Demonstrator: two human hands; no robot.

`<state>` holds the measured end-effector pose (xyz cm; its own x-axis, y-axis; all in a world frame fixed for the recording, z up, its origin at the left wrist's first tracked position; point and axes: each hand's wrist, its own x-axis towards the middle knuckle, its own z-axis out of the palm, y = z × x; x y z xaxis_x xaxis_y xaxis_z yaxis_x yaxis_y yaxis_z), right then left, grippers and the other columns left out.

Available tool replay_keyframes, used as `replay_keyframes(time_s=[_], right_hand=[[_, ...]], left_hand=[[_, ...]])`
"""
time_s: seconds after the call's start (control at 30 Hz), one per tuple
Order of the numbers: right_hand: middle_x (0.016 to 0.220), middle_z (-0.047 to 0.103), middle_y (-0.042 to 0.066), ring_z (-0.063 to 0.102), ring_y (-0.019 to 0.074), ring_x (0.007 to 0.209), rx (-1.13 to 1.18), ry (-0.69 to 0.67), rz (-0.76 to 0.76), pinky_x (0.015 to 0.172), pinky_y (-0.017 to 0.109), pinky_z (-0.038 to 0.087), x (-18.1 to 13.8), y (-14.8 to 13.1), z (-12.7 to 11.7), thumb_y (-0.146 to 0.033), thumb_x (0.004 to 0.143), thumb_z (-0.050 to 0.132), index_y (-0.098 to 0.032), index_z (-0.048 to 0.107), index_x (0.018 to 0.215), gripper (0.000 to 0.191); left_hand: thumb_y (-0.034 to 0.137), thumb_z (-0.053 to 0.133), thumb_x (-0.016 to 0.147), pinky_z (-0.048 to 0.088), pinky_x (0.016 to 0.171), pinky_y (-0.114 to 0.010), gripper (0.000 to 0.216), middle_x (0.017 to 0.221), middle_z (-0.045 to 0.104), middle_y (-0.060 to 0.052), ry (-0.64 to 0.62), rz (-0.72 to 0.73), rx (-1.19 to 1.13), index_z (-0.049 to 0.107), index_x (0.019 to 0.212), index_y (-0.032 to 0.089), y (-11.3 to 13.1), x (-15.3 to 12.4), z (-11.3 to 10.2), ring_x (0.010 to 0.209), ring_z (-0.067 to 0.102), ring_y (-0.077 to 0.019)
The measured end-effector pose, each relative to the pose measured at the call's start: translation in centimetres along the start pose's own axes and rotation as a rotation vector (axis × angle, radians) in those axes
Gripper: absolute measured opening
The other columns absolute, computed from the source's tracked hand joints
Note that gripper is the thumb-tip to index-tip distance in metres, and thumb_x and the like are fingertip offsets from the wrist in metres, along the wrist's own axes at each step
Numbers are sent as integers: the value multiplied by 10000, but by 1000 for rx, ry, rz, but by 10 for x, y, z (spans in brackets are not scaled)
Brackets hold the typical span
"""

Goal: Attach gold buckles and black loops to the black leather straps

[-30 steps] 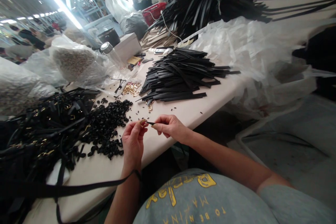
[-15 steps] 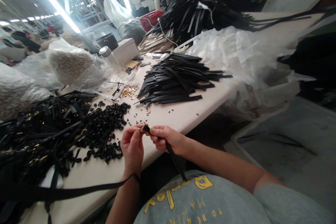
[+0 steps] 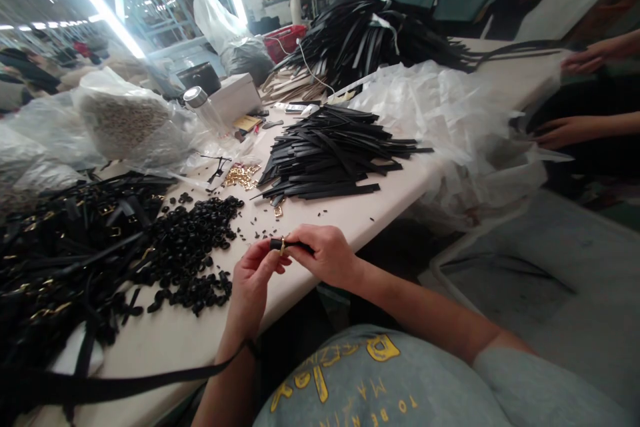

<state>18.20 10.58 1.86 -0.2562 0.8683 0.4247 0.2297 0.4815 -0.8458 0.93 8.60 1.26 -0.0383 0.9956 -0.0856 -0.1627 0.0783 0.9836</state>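
Over the near edge of the pale, smooth-topped counter (image 3: pixel 345 213), in your head view, both your hands meet at a narrow, flat black strap (image 3: pixel 275 244) and a small gold-coloured metal buckle (image 3: pixel 283 247). Compared with 0.5 seconds ago, the strap's end now shows on the left side of the buckle, with more on the right, so it looks threaded through the frame; that suggests this pass is largely made, though how far it is drawn through is too small to tell. Your left hand (image 3: pixel 254 273) has thumb and fingers closed on the end beside the buckle; your right hand (image 3: pixel 330 257) is clamped on the strap at the other side. At the far right, another person's 2 hands (image 3: pixel 583 61) have come into view.

Beyond your fingers lies a spread pile of straight-cut black strips (image 3: pixel 330 153), flat with a dull sheen. To its left sit shiny, rectangular gold-coloured buckles (image 3: pixel 243 177) and a heap of small, curled black loops (image 3: pixel 195 240). Crumpled, translucent plastic sheeting (image 3: pixel 425 100) drapes past the counter's edge.
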Motion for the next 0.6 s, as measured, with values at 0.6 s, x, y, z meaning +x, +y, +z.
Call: replay_keyframes(time_s=[0.6], right_hand=[[601,557,-48,469,84,547,110,-344,230,577,206,352,-5,6,-16,-133,839,559,-157,661,759,132]], left_hand=[[275,870,606,466,507,-153,252,687,658,-5,69,-115,-136,736,797,180,5,3,-14,530,561,-64]])
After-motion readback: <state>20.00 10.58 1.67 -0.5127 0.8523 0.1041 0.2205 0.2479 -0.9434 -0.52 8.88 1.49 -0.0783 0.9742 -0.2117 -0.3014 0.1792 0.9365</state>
